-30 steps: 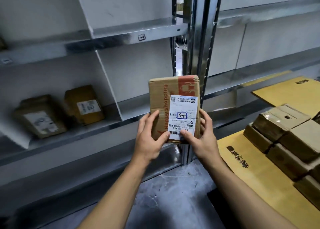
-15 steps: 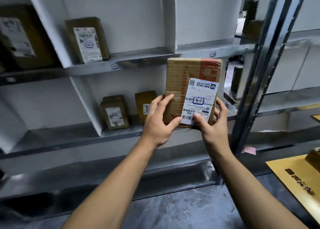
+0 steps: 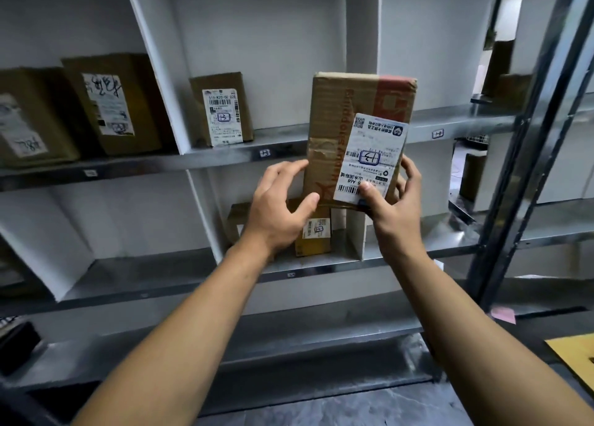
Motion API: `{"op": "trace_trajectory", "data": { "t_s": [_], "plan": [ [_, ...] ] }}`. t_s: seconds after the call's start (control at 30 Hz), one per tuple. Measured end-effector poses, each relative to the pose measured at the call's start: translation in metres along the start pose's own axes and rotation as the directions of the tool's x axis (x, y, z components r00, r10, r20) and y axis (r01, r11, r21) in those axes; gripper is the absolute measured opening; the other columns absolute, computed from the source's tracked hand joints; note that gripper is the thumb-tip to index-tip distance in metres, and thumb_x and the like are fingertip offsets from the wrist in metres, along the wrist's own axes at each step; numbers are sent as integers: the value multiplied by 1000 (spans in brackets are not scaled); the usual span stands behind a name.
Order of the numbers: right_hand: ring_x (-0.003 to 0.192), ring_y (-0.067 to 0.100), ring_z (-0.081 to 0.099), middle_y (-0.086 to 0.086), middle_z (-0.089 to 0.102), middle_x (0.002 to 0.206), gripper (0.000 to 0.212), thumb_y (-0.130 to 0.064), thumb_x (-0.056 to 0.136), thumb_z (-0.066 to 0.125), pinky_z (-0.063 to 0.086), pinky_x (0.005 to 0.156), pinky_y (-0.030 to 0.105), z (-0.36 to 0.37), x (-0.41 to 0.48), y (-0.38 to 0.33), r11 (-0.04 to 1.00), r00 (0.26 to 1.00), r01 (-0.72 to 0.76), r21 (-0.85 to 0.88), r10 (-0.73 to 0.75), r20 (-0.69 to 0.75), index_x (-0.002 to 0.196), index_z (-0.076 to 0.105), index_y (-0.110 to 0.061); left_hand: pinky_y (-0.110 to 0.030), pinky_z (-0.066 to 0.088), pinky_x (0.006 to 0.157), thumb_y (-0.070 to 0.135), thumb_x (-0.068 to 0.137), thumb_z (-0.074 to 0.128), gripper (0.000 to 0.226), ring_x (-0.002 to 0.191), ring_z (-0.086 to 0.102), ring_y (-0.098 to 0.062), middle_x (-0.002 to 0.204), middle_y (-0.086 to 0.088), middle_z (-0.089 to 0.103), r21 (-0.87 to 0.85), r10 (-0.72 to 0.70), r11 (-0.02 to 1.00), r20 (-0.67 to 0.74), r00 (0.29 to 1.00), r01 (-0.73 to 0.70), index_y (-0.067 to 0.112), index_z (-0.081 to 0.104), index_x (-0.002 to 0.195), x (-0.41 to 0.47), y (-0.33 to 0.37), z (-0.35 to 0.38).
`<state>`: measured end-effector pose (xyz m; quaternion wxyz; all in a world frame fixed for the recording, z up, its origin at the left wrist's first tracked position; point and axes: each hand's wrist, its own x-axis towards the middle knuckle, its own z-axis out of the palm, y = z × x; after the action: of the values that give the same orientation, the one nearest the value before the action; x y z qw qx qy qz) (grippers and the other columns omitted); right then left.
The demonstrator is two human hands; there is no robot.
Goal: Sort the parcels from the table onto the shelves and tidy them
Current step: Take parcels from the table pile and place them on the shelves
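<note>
On the far left of the upper shelf (image 3: 225, 158), two brown parcels lean against each other: a blurred one (image 3: 29, 120) at the frame edge and a taller one (image 3: 112, 104) with a scribbled white label. Past a white divider (image 3: 157, 62) stands a smaller labelled parcel (image 3: 221, 110), upright in its own compartment.

The left hand (image 3: 279, 213) is partly open, fingers loosely curved; its thumb presses the lower front of the held parcel (image 3: 353, 136) and its fingertips touch that parcel's left edge. The held parcel is a tall cardboard box with a red corner and a white shipping label (image 3: 369, 158) printed upside down; it is upright in the air in front of the shelving, overlapping the upper shelf's front lip. Behind the left hand, on the lower shelf (image 3: 321, 268), sits a small yellowish parcel (image 3: 313, 236).

The right hand (image 3: 392, 207) clasps the held parcel's lower right corner, thumb on the label, fingers wrapped round the right side. At the far right, a yellow table (image 3: 575, 358) corner shows.
</note>
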<state>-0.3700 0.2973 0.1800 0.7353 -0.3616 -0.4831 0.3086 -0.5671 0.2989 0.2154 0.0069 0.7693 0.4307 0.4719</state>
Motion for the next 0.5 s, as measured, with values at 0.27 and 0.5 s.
{"op": "trace_trajectory", "data": {
  "t_s": [0.27, 0.5],
  "plan": [
    [120, 18, 63, 1, 59, 131, 72, -23, 86, 75, 57, 92, 51, 34, 79, 7, 998, 999, 29, -50, -26, 46, 145, 34, -29, -41, 32, 106, 49, 90, 54, 56, 128, 39, -21, 138, -1, 48, 520, -60, 853, 184, 981, -46, 26, 45, 140, 43, -59, -28],
    [119, 16, 63, -7, 60, 127, 72, -28, 84, 75, 58, 93, 48, 69, 156, 23, 992, 988, 96, -80, -85, 129, 142, 35, -34, -41, 31, 108, 51, 92, 51, 56, 130, 38, -20, 139, 1, 47, 644, -74, 763, 169, 983, -54, 28, 40, 142, 94, -88, -29]
  ]
}}
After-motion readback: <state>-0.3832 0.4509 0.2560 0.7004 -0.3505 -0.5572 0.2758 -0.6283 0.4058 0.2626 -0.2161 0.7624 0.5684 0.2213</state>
